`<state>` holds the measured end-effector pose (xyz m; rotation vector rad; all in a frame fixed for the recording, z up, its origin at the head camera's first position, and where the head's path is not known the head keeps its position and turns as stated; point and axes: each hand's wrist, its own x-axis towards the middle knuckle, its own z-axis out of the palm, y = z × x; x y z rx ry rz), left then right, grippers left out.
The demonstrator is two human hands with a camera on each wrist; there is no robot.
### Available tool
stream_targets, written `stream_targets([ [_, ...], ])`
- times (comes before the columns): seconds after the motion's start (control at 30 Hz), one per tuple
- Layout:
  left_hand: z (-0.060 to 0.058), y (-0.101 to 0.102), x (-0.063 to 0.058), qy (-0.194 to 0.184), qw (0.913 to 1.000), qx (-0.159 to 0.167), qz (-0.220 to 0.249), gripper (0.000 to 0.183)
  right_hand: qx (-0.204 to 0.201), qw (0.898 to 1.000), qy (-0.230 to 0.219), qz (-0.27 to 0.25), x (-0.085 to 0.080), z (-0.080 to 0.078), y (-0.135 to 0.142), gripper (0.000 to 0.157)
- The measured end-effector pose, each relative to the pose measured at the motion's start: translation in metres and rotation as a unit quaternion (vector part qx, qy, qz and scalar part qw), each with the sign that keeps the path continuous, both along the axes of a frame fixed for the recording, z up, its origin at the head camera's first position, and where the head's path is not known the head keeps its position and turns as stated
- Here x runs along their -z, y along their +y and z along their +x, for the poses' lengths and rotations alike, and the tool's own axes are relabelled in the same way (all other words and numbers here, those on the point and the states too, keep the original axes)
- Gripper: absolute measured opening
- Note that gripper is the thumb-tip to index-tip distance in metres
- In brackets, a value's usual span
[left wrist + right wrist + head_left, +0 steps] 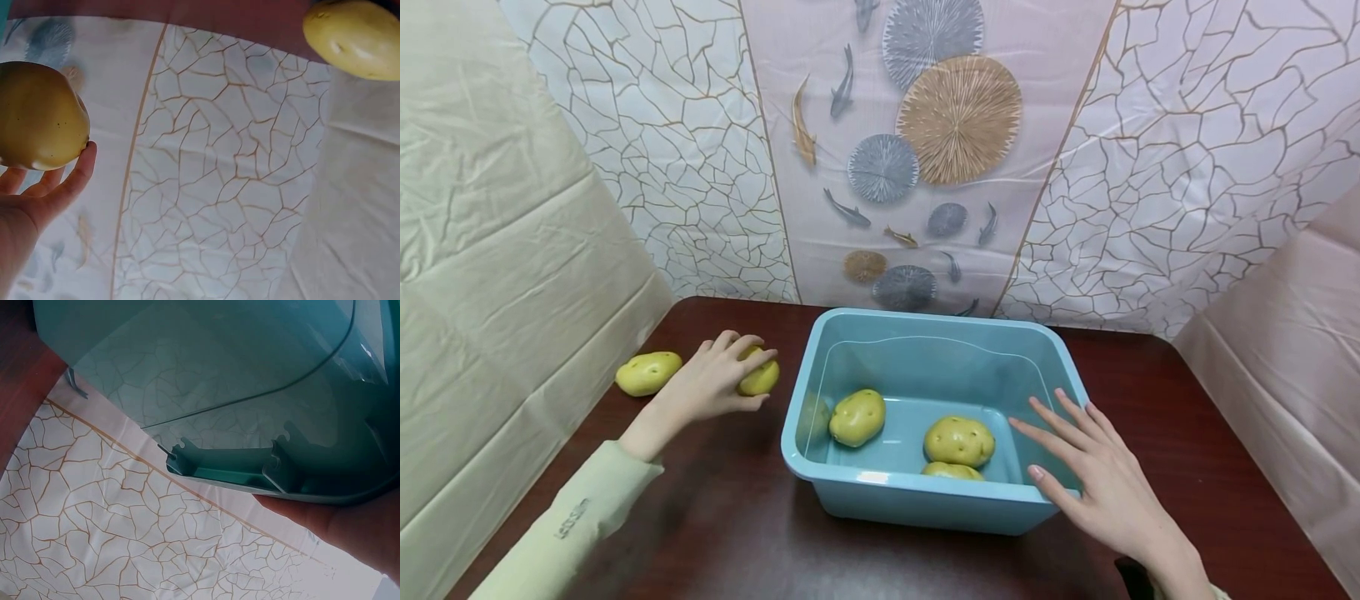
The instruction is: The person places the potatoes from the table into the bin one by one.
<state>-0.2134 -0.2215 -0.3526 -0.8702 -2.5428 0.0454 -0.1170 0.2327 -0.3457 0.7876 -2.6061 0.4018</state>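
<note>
A blue tub (917,504) is standing on the dark tabletop (722,500), and everything else is lying around or inside it. To the left of the tub, the person's left grip (718,375) is pinching a yellow potato (762,379), with fingers curling over it and thumb lying along its near side. The held potato is sitting just beside the tub's left wall, outside the rim; whether it is touching the wood I cannot tell. Farther left of the tub, beyond that grip, an outlying potato (649,373) is resting on the wood.

Inside the tub, three more are lying on the floor: one potato near the left wall (857,417), one potato right of the middle (960,441), and one partly hidden potato (953,471) that is showing just behind the near rim, next to the middle one.

At the tub's near right corner, the right grip (1097,479) is spreading its fingers wide above the rim and is holding nothing between them. A black band (1133,577) is circling that wrist. Behind the tub, a patterned cloth (700,167) is hanging, showing fish and round leaves.
</note>
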Motion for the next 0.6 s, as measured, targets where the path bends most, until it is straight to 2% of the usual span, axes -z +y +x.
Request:
stream_targets([
  [0.27,0.012,0.002,-0.012,0.027,0.9995,0.017,0.003,0.059,0.000,1.000,0.000,0.000,0.000,0.000,0.000,0.048],
  [0.6,0.020,0.006,-0.023,0.056,0.9974,0.044,-0.006,0.060,-0.002,1.000,0.004,0.000,0.001,-0.001,0.001,0.048],
])
